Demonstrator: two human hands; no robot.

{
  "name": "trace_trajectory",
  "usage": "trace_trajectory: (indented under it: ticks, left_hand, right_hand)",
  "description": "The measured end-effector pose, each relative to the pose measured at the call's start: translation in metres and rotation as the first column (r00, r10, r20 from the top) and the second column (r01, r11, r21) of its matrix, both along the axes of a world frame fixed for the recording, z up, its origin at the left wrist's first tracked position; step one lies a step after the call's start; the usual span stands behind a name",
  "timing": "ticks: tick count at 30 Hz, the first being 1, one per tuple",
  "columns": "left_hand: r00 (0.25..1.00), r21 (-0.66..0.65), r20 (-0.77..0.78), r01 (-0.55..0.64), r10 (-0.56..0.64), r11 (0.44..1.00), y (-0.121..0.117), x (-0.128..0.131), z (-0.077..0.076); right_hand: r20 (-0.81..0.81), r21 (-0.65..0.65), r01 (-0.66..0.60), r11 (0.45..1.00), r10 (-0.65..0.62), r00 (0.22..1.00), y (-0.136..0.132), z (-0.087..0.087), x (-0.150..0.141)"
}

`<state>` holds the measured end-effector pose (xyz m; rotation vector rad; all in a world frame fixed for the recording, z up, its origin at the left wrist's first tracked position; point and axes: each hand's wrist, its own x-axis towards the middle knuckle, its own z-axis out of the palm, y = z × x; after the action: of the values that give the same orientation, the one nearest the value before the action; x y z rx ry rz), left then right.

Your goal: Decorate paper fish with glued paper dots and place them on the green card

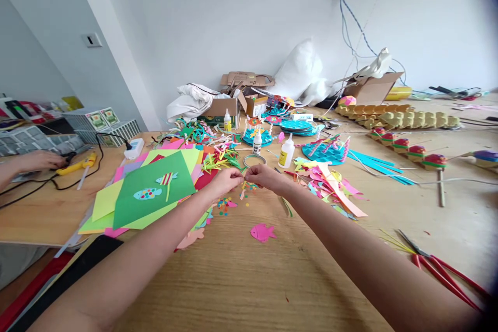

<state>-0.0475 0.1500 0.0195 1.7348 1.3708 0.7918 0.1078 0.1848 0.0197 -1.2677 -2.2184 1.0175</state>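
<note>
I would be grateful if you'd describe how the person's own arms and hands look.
The left arm and right arm show no sleeves. The left hand and right hand are ungloved. No watch or bracelet shows; rings are too small to rule out.

The flat pink paper fish (263,232) lies before the white plastic glue bottle (286,154). Right of both rest red-handled metal scissors (429,257).

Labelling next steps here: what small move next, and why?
Probably move the right hand toward the pink fish: it lies flat with no dots or stripes visible, while the dotted fish and striped fish on the green sheet have theirs. Whether the right or left hand holds anything is unclear.
</note>
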Motion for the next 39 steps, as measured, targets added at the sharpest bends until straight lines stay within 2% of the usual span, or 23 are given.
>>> trace_trajectory:
  ticks: [7, 15, 26, 28, 30, 32, 34, 36, 39]
  left_hand:
    - [0.991, -0.085, 0.132, 0.0, 0.012, 0.996, -0.002, 0.007, -0.002]
    - [0.976, -0.17, 0.218, 0.024, 0.014, 0.985, -0.014, 0.004, 0.003]
    - [0.954, -0.18, 0.296, 0.017, 0.037, 0.984, -0.021, 0.014, 0.01]
    - [0.941, -0.198, 0.337, 0.032, 0.038, 0.98, -0.024, 0.015, 0.011]
    - [0.911, -0.235, 0.409, 0.048, 0.054, 0.971, -0.026, 0.018, 0.011]
    - [0.867, -0.279, 0.494, 0.08, 0.072, 0.957, -0.028, 0.021, 0.013]
    - [0.829, -0.315, 0.555, 0.13, 0.072, 0.94, -0.03, 0.024, 0.014]
    - [0.817, -0.337, 0.574, 0.177, 0.053, 0.925, -0.029, 0.028, 0.014]
    - [0.802, -0.351, 0.597, 0.239, 0.02, 0.906, -0.026, 0.031, 0.012]
  right_hand:
    - [-0.136, -0.092, 0.022, 0.996, -0.034, 0.99, -0.006, -0.004, 0.005]
    - [-0.164, -0.129, 0.093, 0.987, -0.114, 0.98, -0.016, -0.009, 0.025]
    - [-0.24, -0.211, 0.112, 0.971, -0.162, 0.957, -0.031, -0.009, 0.029]
    - [-0.317, -0.263, 0.128, 0.956, -0.211, 0.925, -0.033, -0.007, 0.031]
    - [-0.442, -0.377, 0.103, 0.92, -0.277, 0.853, -0.035, -0.004, 0.032]
    - [-0.557, -0.489, 0.029, 0.872, -0.338, 0.759, -0.037, -0.002, 0.033]
    - [-0.624, -0.536, -0.055, 0.842, -0.351, 0.698, -0.037, -0.001, 0.033]
    - [-0.66, -0.56, -0.132, 0.818, -0.344, 0.668, -0.037, -0.001, 0.033]
    - [-0.665, -0.593, -0.195, 0.782, -0.338, 0.666, -0.038, 0.001, 0.032]
